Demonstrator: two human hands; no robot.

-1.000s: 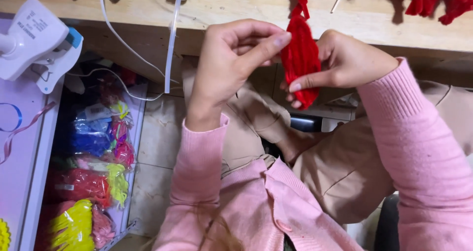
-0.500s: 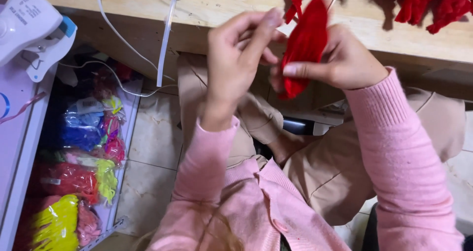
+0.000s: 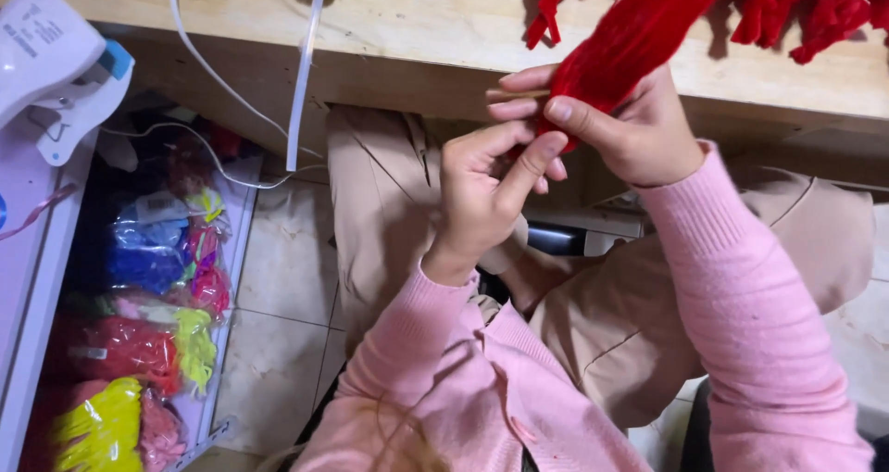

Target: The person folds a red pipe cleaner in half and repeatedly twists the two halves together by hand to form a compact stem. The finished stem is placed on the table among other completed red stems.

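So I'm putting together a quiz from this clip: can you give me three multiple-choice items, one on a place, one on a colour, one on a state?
1. Where do the bagged bundles of coloured material lie?
A. On the wooden table
B. In the tray low at the left
C. On the person's lap

2. What colour is the fuzzy piece in the hands?
A. Red
B. Yellow
C. Blue

3. How does the right hand stand to the fuzzy piece?
A. Flat on the table, away from it
B. Hanging open below it
C. Closed around it

Answers:
1 B: the bags sit in the tray beside the floor tiles.
2 A: the fuzzy piece is red, like the heap on the wooden table.
3 C: the right hand wraps its lower end, with the left hand pinching just beneath.
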